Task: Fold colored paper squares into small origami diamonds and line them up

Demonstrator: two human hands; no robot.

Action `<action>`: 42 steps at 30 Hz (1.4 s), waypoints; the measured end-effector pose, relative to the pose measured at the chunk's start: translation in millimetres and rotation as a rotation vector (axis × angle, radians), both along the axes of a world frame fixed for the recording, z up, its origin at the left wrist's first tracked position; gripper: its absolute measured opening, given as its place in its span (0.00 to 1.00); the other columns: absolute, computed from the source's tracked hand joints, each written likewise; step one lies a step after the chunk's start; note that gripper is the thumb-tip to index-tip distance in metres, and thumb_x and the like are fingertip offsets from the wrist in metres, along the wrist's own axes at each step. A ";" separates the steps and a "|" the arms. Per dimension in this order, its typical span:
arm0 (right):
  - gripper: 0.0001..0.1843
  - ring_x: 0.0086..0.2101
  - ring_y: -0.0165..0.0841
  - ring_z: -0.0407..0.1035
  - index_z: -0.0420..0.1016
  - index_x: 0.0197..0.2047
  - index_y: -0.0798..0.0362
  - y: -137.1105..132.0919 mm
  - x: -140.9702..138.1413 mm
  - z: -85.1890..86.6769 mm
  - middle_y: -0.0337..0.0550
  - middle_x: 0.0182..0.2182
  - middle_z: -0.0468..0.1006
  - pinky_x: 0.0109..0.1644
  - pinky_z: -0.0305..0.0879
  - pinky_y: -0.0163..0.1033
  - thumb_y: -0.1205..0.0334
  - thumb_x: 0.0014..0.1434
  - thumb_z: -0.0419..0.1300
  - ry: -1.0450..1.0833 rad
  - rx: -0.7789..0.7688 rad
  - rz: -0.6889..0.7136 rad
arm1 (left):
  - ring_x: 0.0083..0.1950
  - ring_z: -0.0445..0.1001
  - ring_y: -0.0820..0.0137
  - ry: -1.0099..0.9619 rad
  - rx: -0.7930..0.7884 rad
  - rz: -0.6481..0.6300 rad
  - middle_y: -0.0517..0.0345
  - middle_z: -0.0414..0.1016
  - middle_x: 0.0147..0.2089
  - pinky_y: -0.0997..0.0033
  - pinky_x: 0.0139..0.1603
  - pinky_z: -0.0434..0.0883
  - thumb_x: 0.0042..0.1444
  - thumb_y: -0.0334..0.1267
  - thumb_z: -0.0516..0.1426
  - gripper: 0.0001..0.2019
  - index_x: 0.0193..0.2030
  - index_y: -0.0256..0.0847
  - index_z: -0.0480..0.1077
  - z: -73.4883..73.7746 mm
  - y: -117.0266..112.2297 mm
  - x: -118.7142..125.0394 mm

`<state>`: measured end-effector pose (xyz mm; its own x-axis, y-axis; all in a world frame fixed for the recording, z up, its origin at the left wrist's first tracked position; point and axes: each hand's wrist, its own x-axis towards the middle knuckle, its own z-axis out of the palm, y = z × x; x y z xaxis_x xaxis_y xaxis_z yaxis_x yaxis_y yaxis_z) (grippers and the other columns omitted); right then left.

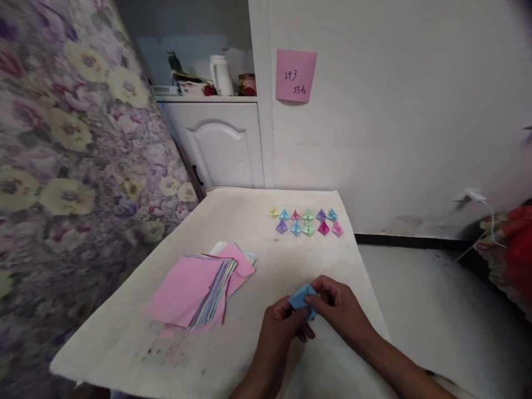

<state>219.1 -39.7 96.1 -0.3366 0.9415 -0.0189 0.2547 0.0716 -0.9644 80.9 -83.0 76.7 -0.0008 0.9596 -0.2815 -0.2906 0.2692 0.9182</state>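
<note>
Our left hand point(285, 327) and right hand point(341, 305) meet low over the near part of the table point(266, 260). Both pinch a small blue paper point(302, 299) between thumb and fingertips, one from each side, which keeps its folds pressed. Left of them lies a fanned stack point(199, 288) of coloured sheets, pink on top, within easy reach. Near the far edge, two neat rows of folded pieces point(307, 221) sit well apart from the hands (out of the way, it seems). A pink note point(296, 75) hangs on the wall.
</note>
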 end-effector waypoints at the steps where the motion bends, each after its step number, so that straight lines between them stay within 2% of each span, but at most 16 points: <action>1: 0.04 0.20 0.25 0.53 0.71 0.33 0.53 -0.4 0.1 0.3 0.31 0.20 0.63 0.24 0.51 0.31 0.64 0.52 0.60 -0.001 0.016 -0.024 | 0.20 0.67 0.75 -0.011 -0.001 0.006 0.59 0.71 0.17 0.77 0.22 0.60 0.48 0.38 0.61 0.08 0.30 0.34 0.72 0.4 0.2 -0.5; 4: 0.10 0.21 0.24 0.54 0.69 0.39 0.50 -1.8 1.1 3.5 0.33 0.28 0.66 0.24 0.54 0.31 0.66 0.51 0.61 0.028 0.093 -0.098 | 0.19 0.66 0.76 -0.038 -0.008 0.042 0.59 0.70 0.17 0.78 0.21 0.58 0.47 0.37 0.61 0.08 0.30 0.34 0.72 0.5 1.1 -2.0; 6: 0.09 0.23 0.25 0.54 0.70 0.38 0.50 -2.4 1.8 6.6 0.34 0.30 0.66 0.26 0.55 0.31 0.67 0.51 0.60 0.051 0.148 -0.107 | 0.19 0.65 0.76 -0.046 -0.006 0.061 0.60 0.70 0.17 0.78 0.21 0.58 0.47 0.37 0.61 0.07 0.29 0.34 0.71 0.6 1.5 -2.8; 9: 0.05 0.23 0.26 0.53 0.71 0.34 0.50 -2.7 2.2 9.8 0.33 0.28 0.63 0.27 0.55 0.32 0.67 0.51 0.60 0.059 0.168 -0.085 | 0.19 0.65 0.76 -0.046 -0.011 0.068 0.60 0.70 0.17 0.78 0.21 0.58 0.47 0.36 0.61 0.06 0.28 0.34 0.71 2.5 0.8 -2.8; 15: 0.06 0.24 0.26 0.52 0.73 0.32 0.50 -2.9 0.0 8.8 0.34 0.29 0.63 0.26 0.54 0.32 0.68 0.49 0.63 0.047 0.167 -0.089 | 0.18 0.65 0.75 0.005 -0.004 0.095 0.62 0.67 0.16 0.77 0.21 0.57 0.46 0.37 0.61 0.06 0.27 0.34 0.72 9.2 -2.7 2.4; 20: 0.04 0.25 0.27 0.56 0.71 0.25 0.52 -4.3 -2.9 7.5 0.36 0.28 0.62 0.26 0.54 0.33 0.67 0.49 0.63 0.052 0.191 -0.101 | 0.17 0.67 0.74 0.041 0.020 0.098 0.63 0.66 0.15 0.77 0.20 0.59 0.46 0.38 0.62 0.08 0.25 0.35 0.71 12.1 -4.0 7.0; 29: 0.05 0.24 0.27 0.57 0.71 0.25 0.52 -3.9 -2.3 9.6 0.36 0.27 0.64 0.25 0.55 0.32 0.66 0.51 0.62 0.020 0.211 -0.072 | 0.18 0.67 0.76 -0.093 -0.035 0.034 0.62 0.67 0.18 0.78 0.21 0.59 0.49 0.38 0.60 0.08 0.28 0.35 0.71 12.7 -6.2 4.6; 32: 0.04 0.27 0.28 0.62 0.74 0.27 0.52 -6.3 -0.7 7.2 0.38 0.28 0.66 0.27 0.59 0.33 0.68 0.52 0.60 -0.018 0.337 -0.028 | 0.18 0.67 0.76 -0.119 -0.055 0.024 0.61 0.69 0.19 0.78 0.21 0.59 0.49 0.38 0.60 0.07 0.29 0.34 0.72 10.7 -5.7 2.0; 35: 0.06 0.30 0.31 0.65 0.76 0.32 0.50 -8.2 2.7 2.1 0.41 0.30 0.68 0.30 0.62 0.35 0.69 0.54 0.58 -0.077 0.578 0.028 | 0.18 0.67 0.75 -0.137 -0.060 0.016 0.60 0.69 0.18 0.78 0.21 0.59 0.48 0.38 0.60 0.08 0.28 0.34 0.72 11.1 -5.5 -0.7; 38: 0.10 0.31 0.33 0.65 0.77 0.36 0.49 -9.2 5.6 -2.1 0.43 0.30 0.70 0.31 0.62 0.37 0.70 0.56 0.56 -0.177 0.808 0.053 | 0.19 0.68 0.74 -0.140 -0.049 0.009 0.58 0.71 0.17 0.78 0.22 0.59 0.49 0.39 0.59 0.09 0.26 0.34 0.72 13.9 -5.5 -3.7; 42: 0.12 0.29 0.33 0.62 0.77 0.39 0.49 -9.7 5.4 -3.3 0.44 0.30 0.72 0.31 0.60 0.38 0.71 0.57 0.55 -0.291 0.959 0.096 | 0.21 0.69 0.74 -0.158 -0.057 0.007 0.57 0.72 0.19 0.77 0.23 0.61 0.49 0.38 0.59 0.08 0.27 0.34 0.73 18.6 -4.4 -8.3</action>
